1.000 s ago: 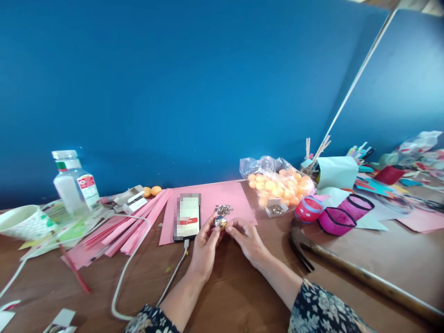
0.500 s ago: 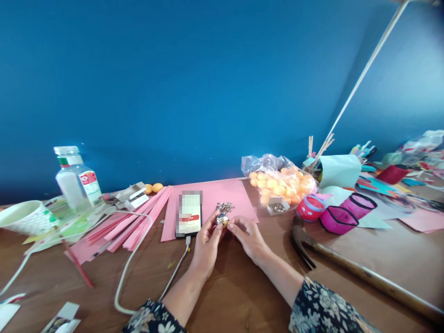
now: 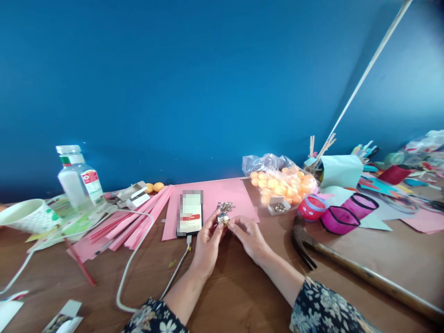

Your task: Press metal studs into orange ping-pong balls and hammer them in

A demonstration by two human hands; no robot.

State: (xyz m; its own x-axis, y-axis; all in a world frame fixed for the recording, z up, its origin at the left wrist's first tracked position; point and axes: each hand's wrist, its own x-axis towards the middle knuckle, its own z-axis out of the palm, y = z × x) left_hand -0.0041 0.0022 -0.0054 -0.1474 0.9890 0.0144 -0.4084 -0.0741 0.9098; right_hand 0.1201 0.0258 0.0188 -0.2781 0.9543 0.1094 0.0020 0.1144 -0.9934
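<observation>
In the middle of the head view, my left hand (image 3: 208, 236) pinches a small, shiny, metal-covered ball (image 3: 223, 219) with silver and gold glints between thumb and fingers. From the other side, my right hand (image 3: 249, 236) has its thumb and fingertips closed at the ball's right edge; whether a small piece is also in them is too small to tell. Just beyond the ball, a loose heap of small shiny metal tacks (image 3: 227, 206) lies on a pink paper sheet (image 3: 239, 194). A phone (image 3: 190, 215) with a cable plugged in lies left of my hands.
A bag of orange balls (image 3: 277, 182) and a small box of tacks (image 3: 278, 207) stand at the back right. A hammer (image 3: 347, 259) lies right of my arm, near magenta fabric cups (image 3: 340, 220). Pink paper strips (image 3: 149, 215), a glass bottle (image 3: 78, 178) and a white cable (image 3: 128, 268) are leftward.
Almost nothing differs. The whole view has shifted very slightly; both hands stay at the ball in nearly the same pose.
</observation>
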